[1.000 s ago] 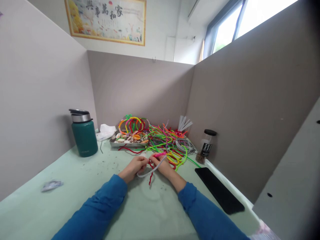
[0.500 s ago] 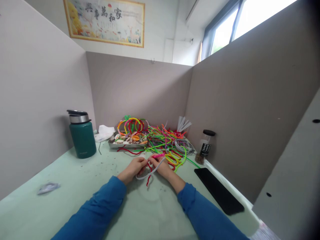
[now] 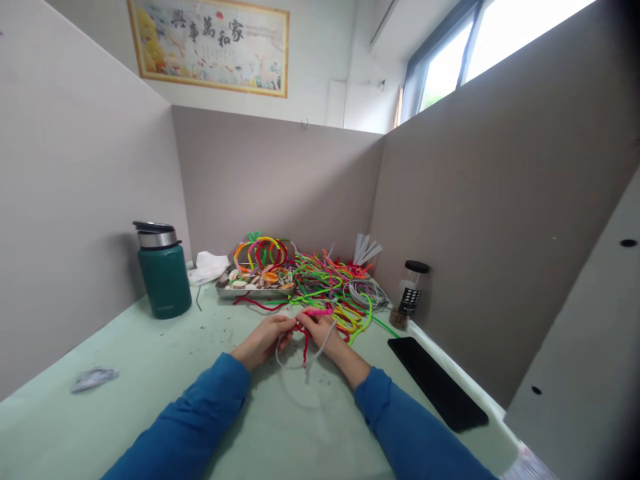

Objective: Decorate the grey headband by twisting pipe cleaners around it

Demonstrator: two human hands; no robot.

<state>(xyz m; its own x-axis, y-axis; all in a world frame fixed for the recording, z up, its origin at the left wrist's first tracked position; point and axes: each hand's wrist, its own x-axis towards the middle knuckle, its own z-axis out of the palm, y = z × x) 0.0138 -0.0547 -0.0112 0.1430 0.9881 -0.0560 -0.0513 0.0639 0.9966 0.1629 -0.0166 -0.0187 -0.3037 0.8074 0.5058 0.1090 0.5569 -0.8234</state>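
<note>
My left hand and my right hand meet over the middle of the table, fingertips pinched close together. Between them is a thin white band, bent into a curve that hangs below the fingers. A red pipe cleaner dangles from the pinch, inside that curve. Bright pink fuzzy wrapping shows above my right fingers. My left fingertips close on the red pipe cleaner, and my right hand grips the band. The exact point where strand and band meet is hidden by the fingers.
Behind my hands lie a heap of coloured pipe cleaners and a metal tray of shells with wrapped hoops above. A green bottle stands left; a black-lidded jar and black flat object are right. Grey partitions enclose the table.
The red pipe cleaner's loose end has swung to the right and hangs straighter. The white band's curve has dropped lower and opened wider. Both hands stay nearly in place.
</note>
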